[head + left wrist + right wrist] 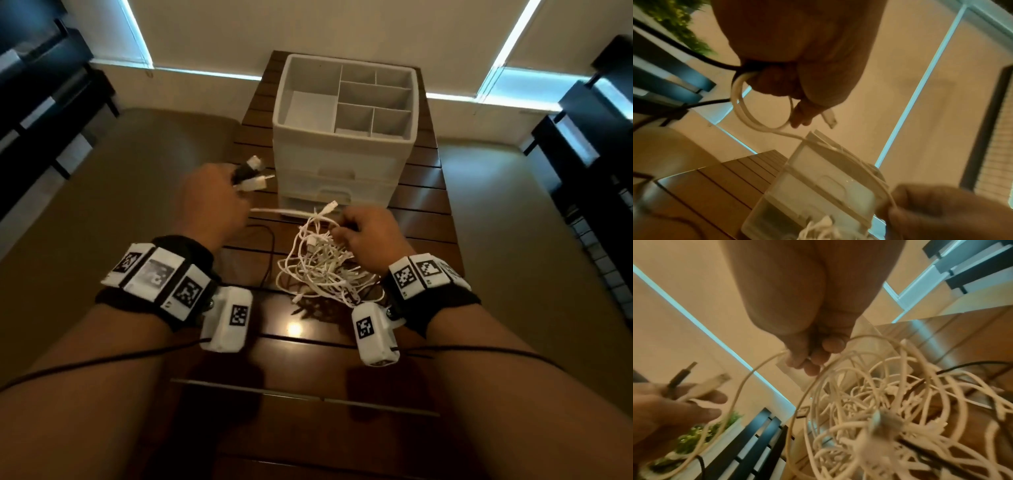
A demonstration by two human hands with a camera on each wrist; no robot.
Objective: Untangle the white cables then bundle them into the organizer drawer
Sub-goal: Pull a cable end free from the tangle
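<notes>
A tangle of white cables (pixel 318 267) hangs over the wooden table (pixel 308 428), lifted by my right hand (pixel 363 236), whose fingers pinch several strands at its top (pixel 816 363). My left hand (pixel 212 202) grips a bunch of cable ends, white and black USB plugs (pixel 251 174) sticking out past its fingers. A white cable (pixel 284 212) runs taut from the left hand to the tangle; in the left wrist view it loops (pixel 748 112) below the curled fingers. The white organizer (pixel 346 137) stands behind, with its drawers closed.
A thin black cable (pixel 270 253) lies on the table left of the tangle. The organizer's top tray (pixel 346 99) has several empty compartments. Dark shelving (pixel 41 102) flanks the room on both sides. A green plant (pixel 701 434) shows in the right wrist view.
</notes>
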